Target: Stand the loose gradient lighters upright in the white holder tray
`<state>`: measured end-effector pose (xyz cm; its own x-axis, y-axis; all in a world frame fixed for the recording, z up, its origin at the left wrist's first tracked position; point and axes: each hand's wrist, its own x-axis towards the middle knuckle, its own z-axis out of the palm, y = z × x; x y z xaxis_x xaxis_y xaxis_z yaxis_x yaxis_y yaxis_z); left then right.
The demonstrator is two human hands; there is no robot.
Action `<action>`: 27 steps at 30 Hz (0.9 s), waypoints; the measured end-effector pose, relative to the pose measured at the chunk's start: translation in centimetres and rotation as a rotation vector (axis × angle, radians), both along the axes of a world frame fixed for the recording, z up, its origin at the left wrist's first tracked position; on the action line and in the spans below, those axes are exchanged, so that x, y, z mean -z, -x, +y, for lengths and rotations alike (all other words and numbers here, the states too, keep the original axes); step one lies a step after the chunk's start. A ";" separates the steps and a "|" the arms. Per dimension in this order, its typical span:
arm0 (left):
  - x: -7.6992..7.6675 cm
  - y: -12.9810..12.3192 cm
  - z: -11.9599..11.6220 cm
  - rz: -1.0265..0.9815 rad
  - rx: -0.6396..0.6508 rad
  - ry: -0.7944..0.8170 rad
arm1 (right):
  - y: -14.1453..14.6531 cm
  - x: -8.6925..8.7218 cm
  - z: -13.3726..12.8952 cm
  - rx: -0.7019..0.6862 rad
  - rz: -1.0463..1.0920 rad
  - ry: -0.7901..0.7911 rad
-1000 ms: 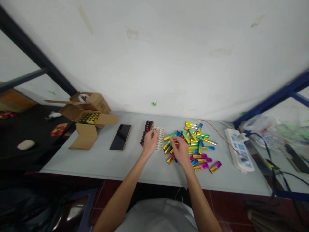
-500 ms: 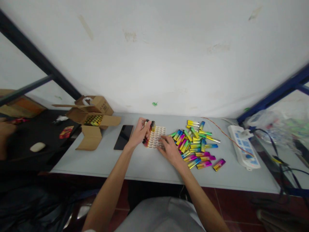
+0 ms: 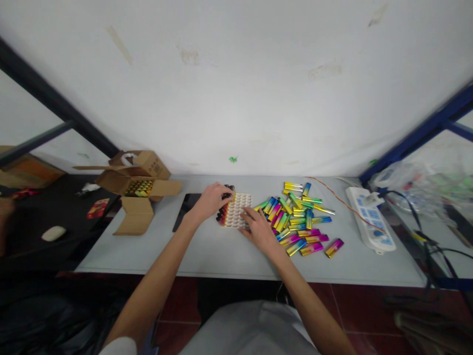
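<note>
A white tray with rows of holes (image 3: 238, 209) lies on the table in front of me. Black-topped lighters (image 3: 222, 213) with red and yellow bodies stand along its left side. My left hand (image 3: 213, 199) is closed at the back of that row, its fingertips pinched on a lighter that they mostly hide. Across the tray's right front part rests my right hand (image 3: 260, 230), fingers apart, thumb by the front edge, holding nothing that shows. Just right of it spreads a loose heap of shiny lighter-shaped cases (image 3: 290, 219) in yellow, blue, green and magenta.
An open cardboard box (image 3: 135, 214) holding yellow, black-topped pieces stands at left. A dark phone (image 3: 183, 212) lies partly behind my left forearm. To the right are a white power strip (image 3: 371, 219) and a thin red wire (image 3: 334, 199). Another person's hand (image 3: 5, 212) shows at far left.
My left hand has turned palm-down over the row at the tray's left, hiding the lighter seen between its fingers. The right hand stays at the tray. The view has shifted slightly.
</note>
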<state>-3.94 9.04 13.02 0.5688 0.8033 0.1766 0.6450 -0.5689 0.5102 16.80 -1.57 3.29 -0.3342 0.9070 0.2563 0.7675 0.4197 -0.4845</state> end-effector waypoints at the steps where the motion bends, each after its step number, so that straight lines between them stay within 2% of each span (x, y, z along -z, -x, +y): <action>1: 0.3 0.0 0.1 0.023 -0.002 -0.002 | 0.0 0.1 0.0 0.001 0.005 -0.002; 7: 1.5 -0.4 0.3 0.067 -0.042 0.005 | 0.0 0.6 0.0 0.004 0.020 -0.018; 14: 1.8 -0.9 0.5 0.178 -0.079 -0.025 | 0.0 0.2 0.0 0.004 0.009 -0.005; 21: 2.7 -1.6 -0.5 0.188 -0.038 -0.165 | -0.3 0.1 0.1 -0.009 0.002 -0.036; 27: 3.1 -1.4 -0.8 0.191 -0.073 -0.232 | -0.3 -0.5 0.1 -0.014 0.072 -0.061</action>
<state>-2.56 8.29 9.95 0.5515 0.7940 0.2557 0.7603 -0.6046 0.2376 17.10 -1.51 3.79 -0.3257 0.8842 0.3350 0.7251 0.4609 -0.5116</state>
